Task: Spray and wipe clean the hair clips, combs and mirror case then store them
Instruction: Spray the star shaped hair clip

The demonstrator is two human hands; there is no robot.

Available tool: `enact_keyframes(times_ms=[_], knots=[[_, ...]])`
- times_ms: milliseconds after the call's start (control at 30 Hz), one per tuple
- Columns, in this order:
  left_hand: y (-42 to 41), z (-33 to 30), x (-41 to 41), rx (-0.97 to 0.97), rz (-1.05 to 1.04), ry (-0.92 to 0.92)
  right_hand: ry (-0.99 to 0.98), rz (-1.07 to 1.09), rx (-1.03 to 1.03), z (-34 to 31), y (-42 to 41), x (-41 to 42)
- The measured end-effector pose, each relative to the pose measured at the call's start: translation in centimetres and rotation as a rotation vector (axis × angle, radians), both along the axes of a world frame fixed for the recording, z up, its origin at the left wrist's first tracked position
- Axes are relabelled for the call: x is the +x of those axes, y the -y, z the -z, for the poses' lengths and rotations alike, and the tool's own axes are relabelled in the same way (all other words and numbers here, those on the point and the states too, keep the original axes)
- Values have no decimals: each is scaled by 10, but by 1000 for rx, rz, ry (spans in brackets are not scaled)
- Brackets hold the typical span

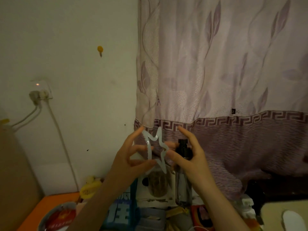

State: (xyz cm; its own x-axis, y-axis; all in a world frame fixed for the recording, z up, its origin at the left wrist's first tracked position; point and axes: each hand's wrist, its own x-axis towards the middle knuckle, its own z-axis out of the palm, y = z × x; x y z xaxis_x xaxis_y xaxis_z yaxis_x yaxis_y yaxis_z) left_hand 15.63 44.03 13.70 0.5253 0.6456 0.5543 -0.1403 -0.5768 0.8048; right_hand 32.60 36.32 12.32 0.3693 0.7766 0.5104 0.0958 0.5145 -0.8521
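A pale, translucent star-shaped hair clip [157, 147] is held up in front of the curtain. My left hand [131, 157] pinches it by its left side and lower point with spread fingers. My right hand [188, 155] grips a clear spray bottle [183, 180] with a black nozzle just right of the clip. The right thumb lies by the star's right tip. The bottle's nozzle sits level with the clip.
A purple patterned curtain [225, 80] hangs behind. Below lie a yellow clip [89, 189], a red-and-white bowl [56, 217], blue and red packages and an orange tabletop [41, 209]. A wall socket with cables [40, 95] is at the left.
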Motion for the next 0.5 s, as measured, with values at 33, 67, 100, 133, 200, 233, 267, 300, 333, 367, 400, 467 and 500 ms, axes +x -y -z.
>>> enact_keyframes(times_ms=[33, 67, 100, 133, 200, 233, 267, 300, 333, 367, 400, 467, 500], knots=[[1, 5, -2, -18, -14, -13, 1, -15, -15, 4, -2, -1], [2, 11, -5, -33, -34, -26, -3, -36, -29, 9, -4, -2], [3, 17, -9, -48, -53, -37, -9, -60, -42, 15, -5, -4], [4, 23, -12, -64, -70, -47, -10, -81, -58, 22, -8, -6], [7, 38, -22, -109, -115, -66, -8, -107, -95, 37, -11, -14], [9, 46, -27, -136, -140, -72, -8, -116, -114, 45, -13, -18], [11, 53, -33, -162, -164, -74, -6, -125, -134, 53, -15, -23], [13, 61, -39, -188, -183, -78, 1, -136, -157, 60, -17, -29], [15, 69, -45, -216, -200, -84, 7, -149, -181, 69, -18, -36], [17, 77, -52, -247, -211, -90, 5, -166, -205, 77, -19, -42], [19, 84, -59, -279, -220, -95, -4, -186, -231, 86, -21, -49], [20, 100, -75, -327, -246, -111, -18, -217, -276, 104, -22, -63], [20, 108, -84, -349, -261, -126, -19, -226, -299, 112, -23, -70]])
